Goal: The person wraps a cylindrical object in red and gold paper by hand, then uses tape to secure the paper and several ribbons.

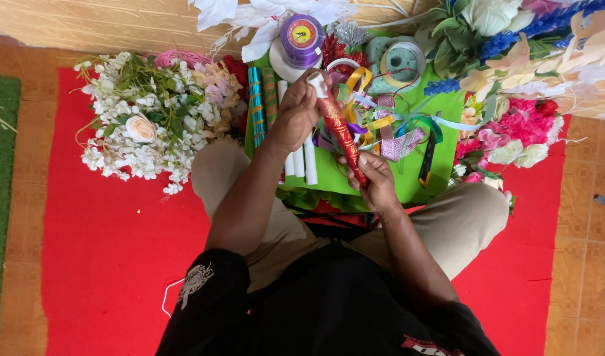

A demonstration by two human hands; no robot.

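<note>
Wearing a black short-sleeved shirt, sleeves ending above the elbows and leaving both forearms bare. Showing a pale grey-white printed emblem on the left sleeve and a red-and-white printed mark near the lower right edge of the shirt. Wearing light khaki trousers, the fabric creasing softly over both knees. Wearing nothing on the left hand or the right hand: no gloves, rings, watch or bracelets showing.
</note>
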